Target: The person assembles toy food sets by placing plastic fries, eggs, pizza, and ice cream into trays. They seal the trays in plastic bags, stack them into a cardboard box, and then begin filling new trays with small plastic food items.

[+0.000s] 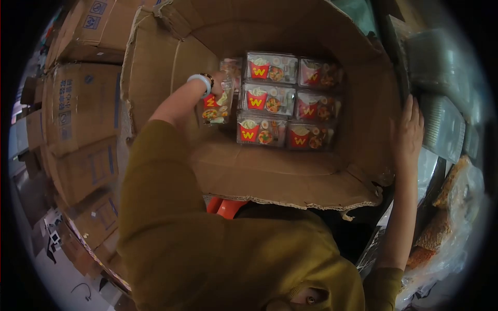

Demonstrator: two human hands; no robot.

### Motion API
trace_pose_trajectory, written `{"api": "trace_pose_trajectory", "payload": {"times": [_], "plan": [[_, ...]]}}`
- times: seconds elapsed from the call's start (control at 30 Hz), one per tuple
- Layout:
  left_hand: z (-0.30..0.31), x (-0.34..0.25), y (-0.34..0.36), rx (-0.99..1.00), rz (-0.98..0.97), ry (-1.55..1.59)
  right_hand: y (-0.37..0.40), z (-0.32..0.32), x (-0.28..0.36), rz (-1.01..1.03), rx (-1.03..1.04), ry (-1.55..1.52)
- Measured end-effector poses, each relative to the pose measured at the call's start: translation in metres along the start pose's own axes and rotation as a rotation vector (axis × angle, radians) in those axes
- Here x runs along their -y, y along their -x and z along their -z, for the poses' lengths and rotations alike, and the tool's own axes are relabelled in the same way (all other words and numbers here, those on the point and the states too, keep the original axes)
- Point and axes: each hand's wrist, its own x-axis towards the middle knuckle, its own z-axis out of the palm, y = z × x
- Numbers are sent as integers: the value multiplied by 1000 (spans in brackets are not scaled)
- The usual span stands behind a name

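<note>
One red-printed plastic pack (213, 110) fills my closed left grip (216, 82). My flat right grip (409, 128) lines the brown carton's (285, 177) right edge.

Before you, an open cardboard box (264, 159) holds six visible clear, red-printed packs (273, 93) in two columns, another (232, 66) beside them.

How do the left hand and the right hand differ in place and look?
The left hand reaches inside the carton, at a printed pack; the right hand, fingers extended, is at the carton's right edge. The left hand wears a white bangle; the right hand shows none. Both forearms emerge from mustard sleeves.
</note>
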Motion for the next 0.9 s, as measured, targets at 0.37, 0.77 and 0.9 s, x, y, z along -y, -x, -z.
{"api": "trace_pose_trajectory", "payload": {"times": [0.37, 0.77, 0.9], "plan": [[-124, 46, -113, 256, 23, -4, -2, -11, 1, 102, -85, 111], [-147, 71, -199, 290, 243, -99, -8, 0, 15, 71, 10, 279], [-232, 98, -248, -58, 210, -305, -10, 0, 18, 79, 21, 268]]}}
